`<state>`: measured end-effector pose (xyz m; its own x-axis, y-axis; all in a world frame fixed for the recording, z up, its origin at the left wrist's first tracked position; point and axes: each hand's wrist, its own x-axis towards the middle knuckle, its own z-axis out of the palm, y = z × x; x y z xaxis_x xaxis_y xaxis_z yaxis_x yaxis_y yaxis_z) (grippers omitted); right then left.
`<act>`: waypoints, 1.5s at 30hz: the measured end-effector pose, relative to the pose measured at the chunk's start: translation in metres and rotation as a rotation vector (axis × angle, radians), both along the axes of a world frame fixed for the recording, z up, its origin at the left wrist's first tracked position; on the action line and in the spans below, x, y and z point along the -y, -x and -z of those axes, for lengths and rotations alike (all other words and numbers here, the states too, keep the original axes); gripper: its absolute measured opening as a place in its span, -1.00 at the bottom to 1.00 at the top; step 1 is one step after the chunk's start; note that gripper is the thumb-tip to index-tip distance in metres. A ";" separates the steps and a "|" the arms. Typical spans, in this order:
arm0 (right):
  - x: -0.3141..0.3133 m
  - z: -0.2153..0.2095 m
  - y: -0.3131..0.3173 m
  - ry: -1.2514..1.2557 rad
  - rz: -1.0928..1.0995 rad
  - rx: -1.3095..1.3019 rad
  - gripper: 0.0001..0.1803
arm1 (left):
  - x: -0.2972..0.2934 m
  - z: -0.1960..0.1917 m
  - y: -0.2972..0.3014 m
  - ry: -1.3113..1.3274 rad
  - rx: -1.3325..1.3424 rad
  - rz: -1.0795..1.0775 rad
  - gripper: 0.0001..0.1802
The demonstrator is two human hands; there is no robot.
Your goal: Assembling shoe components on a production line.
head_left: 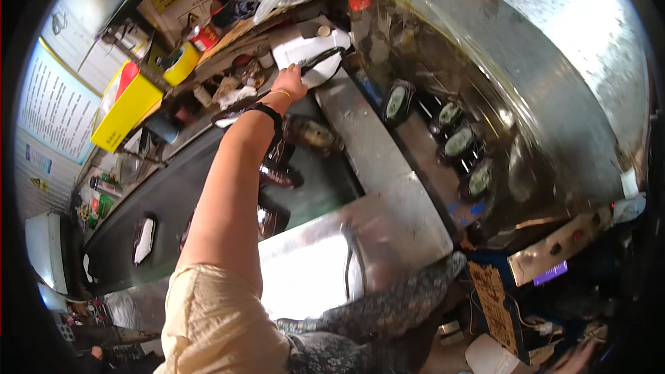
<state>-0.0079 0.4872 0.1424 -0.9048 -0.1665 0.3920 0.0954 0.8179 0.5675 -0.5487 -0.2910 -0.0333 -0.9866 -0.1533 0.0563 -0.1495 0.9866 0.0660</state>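
Note:
My left arm, in a cream sleeve with a dark band at the wrist, stretches far across the bench. At its end my left hand (pixel 289 84) is closed at the near end of a white, dark-edged piece shaped like a shoe sole (pixel 323 67), beside a pale box-like object (pixel 294 43). Below the wrist, a dark shoe (pixel 313 135) lies bottom up on the black conveyor belt (pixel 208 166); other glossy dark shoes are partly behind my forearm. What looks like my right hand (pixel 582 359) is a blur at the lower right edge, its fingers smeared.
Several dark shoes with pale green bottoms (pixel 458 142) sit in a metal-walled bay at right. A metal plate (pixel 388 218), brightly lit, borders the belt nearby. Another white-bottomed shoe (pixel 144 241) lies farther left. Yellow tape (pixel 181 64) and a yellow box (pixel 126 112) stand on the shelf.

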 end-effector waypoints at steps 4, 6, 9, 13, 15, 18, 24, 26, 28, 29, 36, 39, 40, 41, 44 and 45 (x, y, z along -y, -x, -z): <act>0.004 0.199 -0.116 0.516 0.471 0.314 -0.54 | -0.010 0.009 0.074 -0.108 0.038 0.022 -0.11; 0.083 0.206 -0.114 0.650 0.469 0.373 -0.54 | -0.035 -0.003 0.091 -0.182 0.100 -0.001 -0.12; 0.158 0.201 -0.111 1.028 0.720 0.495 -0.58 | -0.054 -0.008 0.077 0.120 0.144 -0.051 -0.18; 0.168 0.239 -0.145 1.098 0.681 0.535 -0.56 | -0.059 -0.006 0.041 0.123 0.061 0.213 -0.42; 0.156 0.264 -0.151 1.152 0.568 0.532 -0.52 | -0.084 -0.014 -0.007 0.167 -0.051 0.336 -0.45; 0.153 0.269 -0.118 1.122 0.253 0.442 -0.63 | -0.077 -0.051 -0.082 -0.216 -0.284 0.362 -0.44; 0.269 0.167 0.028 1.426 -0.325 0.120 -0.77 | -0.112 -0.201 -0.248 -1.405 -0.848 0.289 -0.60; 0.318 0.129 0.062 1.983 -0.481 0.199 -0.29 | -0.142 -0.215 -0.313 -1.910 -0.861 0.403 -0.62; 0.353 0.070 0.091 2.198 -0.877 0.121 0.03 | -0.172 -0.208 -0.377 -2.311 -0.677 0.385 -0.57; 0.365 0.054 0.093 2.369 -0.960 -0.001 0.08 | -0.178 -0.197 -0.406 -2.457 -0.522 0.334 -0.55; 0.309 0.062 -0.008 2.187 -0.621 -0.237 -0.45 | -0.163 -0.084 -0.520 -2.075 0.879 0.638 0.33; 0.320 0.081 -0.018 1.771 -0.408 0.142 -0.49 | -0.206 -0.078 -0.500 -1.615 0.670 0.757 0.24; 0.323 0.090 -0.012 1.719 -0.430 0.212 -0.47 | -0.233 -0.084 -0.489 -1.440 0.648 0.909 0.20; 0.325 0.098 -0.004 1.674 -0.462 0.275 -0.43 | -0.259 -0.086 -0.486 -1.295 0.472 1.020 0.13; 0.310 0.083 0.017 1.364 -0.409 0.348 -0.41 | -0.282 -0.083 -0.470 -1.092 0.354 0.922 -0.03; 0.312 0.081 0.021 1.360 -0.421 0.358 -0.41 | -0.281 -0.086 -0.466 -1.050 0.380 0.905 -0.04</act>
<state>-0.0292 0.1747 0.0613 -0.9646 -0.1306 0.2292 -0.2570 0.6616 -0.7044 -0.0824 -0.0096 0.0532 -0.6948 0.7187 0.0283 0.3175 0.2711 0.9087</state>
